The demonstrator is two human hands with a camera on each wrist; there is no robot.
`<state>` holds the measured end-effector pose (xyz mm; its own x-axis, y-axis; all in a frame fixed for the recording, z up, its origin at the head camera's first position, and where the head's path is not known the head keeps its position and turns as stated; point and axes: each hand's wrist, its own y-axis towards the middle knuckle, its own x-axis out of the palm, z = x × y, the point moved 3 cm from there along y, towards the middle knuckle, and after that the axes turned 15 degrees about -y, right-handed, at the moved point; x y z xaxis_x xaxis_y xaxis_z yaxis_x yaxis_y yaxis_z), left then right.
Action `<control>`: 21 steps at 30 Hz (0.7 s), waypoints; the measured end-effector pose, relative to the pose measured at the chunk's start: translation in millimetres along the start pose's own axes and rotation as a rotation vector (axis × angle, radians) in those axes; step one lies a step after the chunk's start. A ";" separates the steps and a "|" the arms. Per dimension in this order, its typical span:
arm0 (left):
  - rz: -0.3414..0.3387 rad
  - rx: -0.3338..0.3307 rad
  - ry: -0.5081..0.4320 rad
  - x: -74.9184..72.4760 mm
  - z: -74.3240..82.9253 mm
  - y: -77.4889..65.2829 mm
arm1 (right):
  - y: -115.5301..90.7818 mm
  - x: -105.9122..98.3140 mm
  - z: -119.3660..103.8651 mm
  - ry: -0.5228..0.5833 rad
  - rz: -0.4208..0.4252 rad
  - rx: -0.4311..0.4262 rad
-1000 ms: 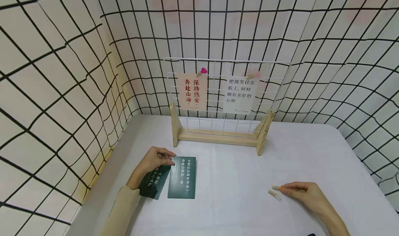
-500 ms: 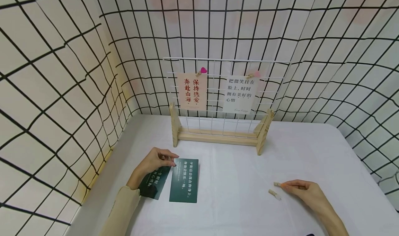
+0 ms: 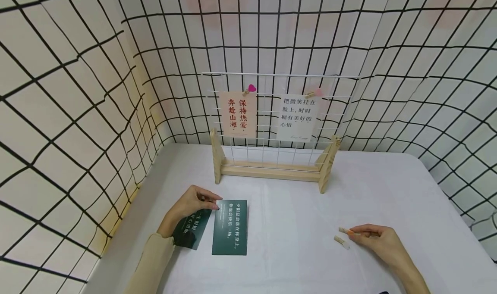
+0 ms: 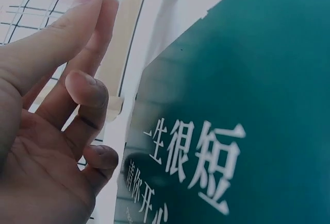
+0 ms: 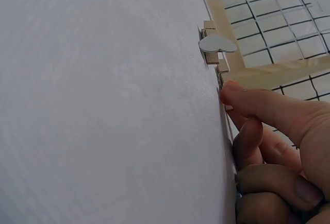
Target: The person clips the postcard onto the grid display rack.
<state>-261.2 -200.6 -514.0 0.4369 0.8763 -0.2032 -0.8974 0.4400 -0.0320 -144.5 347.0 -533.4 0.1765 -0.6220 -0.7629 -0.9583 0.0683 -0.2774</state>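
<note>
Between thumb and fingers, my left hand (image 3: 193,202) pinches the upper left corner of a dark green card (image 3: 230,233) with white Chinese writing. Partly under that hand and wrist lies a second green card (image 3: 194,229); its lettering (image 4: 219,162) looms large in the left wrist view. Over on the right, my right hand (image 3: 378,240) pinches a small wooden clothespin (image 3: 343,230) by its orange end, which the fingertips partly cover. Right beside it on the white table lies another clothespin (image 3: 339,239), topped by a pale heart (image 5: 217,44).
At the back stands a white wire rack (image 3: 264,151) on a wooden base (image 3: 268,172). Clothespins hold a pink card (image 3: 238,117) and a white card (image 3: 297,121) on it. Black-gridded cloth (image 3: 248,31) surrounds the table (image 3: 287,242).
The held green card has shifted slightly right and toward me with my left hand. My right hand has moved only slightly, its clothespin turning a little. The rack stays in place.
</note>
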 end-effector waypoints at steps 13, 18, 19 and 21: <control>0.051 0.058 -0.017 -4.2 2.7 1.8 | 3.7 -0.8 4.2 -0.055 -0.049 0.044; 0.210 0.026 -0.049 0.6 3.9 1.3 | 3.2 -0.1 3.6 -0.059 -0.060 0.052; 0.239 0.028 -0.062 2.3 4.5 1.3 | 2.9 0.0 3.0 -0.049 -0.060 0.055; 0.286 0.038 -0.091 5.4 4.3 1.9 | 2.4 0.4 2.5 -0.027 -0.063 0.062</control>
<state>-260.3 -194.1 -510.9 0.1723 0.9789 -0.1103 -0.9826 0.1786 0.0507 -146.1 349.0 -535.8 0.2428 -0.6053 -0.7581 -0.9296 0.0781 -0.3601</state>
